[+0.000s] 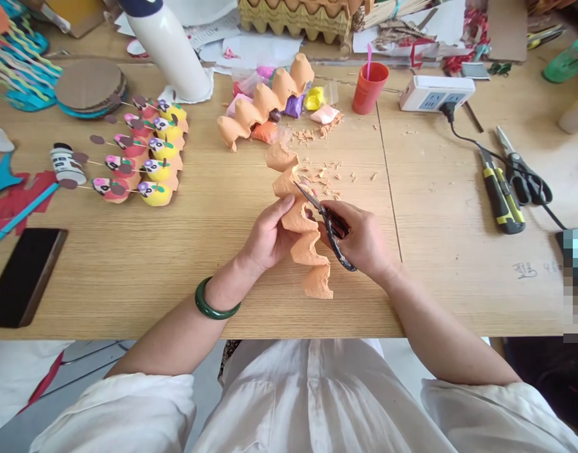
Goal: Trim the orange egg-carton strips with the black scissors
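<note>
A wavy orange strip of egg carton stands over the middle of the wooden table. My left hand is closed on its left side, thumb on top. My right hand grips dark scissors, whose blades point up-left and meet the strip's upper edge. Small orange cuttings lie just beyond. A green bangle circles my left wrist.
Another orange carton strip lies farther back beside clay lumps and a red cup. Painted craft figures sit left, a phone at the near left. Right: power strip, utility knife, larger scissors.
</note>
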Motion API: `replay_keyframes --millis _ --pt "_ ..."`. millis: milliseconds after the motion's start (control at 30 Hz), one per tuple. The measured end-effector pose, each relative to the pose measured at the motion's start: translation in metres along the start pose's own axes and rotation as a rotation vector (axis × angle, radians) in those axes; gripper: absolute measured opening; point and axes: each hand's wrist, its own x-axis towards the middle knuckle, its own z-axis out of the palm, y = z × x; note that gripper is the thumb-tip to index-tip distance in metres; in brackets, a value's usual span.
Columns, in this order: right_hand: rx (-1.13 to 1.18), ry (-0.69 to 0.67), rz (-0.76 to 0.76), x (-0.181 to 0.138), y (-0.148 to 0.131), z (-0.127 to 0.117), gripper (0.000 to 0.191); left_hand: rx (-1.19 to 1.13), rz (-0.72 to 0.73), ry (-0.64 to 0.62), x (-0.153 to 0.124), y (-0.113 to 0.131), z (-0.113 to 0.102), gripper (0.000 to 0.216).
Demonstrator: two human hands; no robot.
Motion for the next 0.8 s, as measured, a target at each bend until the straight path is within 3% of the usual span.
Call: replay_keyframes --millis 467,800 --pt "-0.252 0.082 -0.043 -0.007 0.011 0.011 0.032 -0.055 -0.163 0.000 -0.001 -0.003 0.000 0.028" --pt "-0.258 0.059 -0.002 -0.009 0.008 0.012 0.035 -0.046 -0.192 0.038 -0.001 -0.003 0.001 0.030"
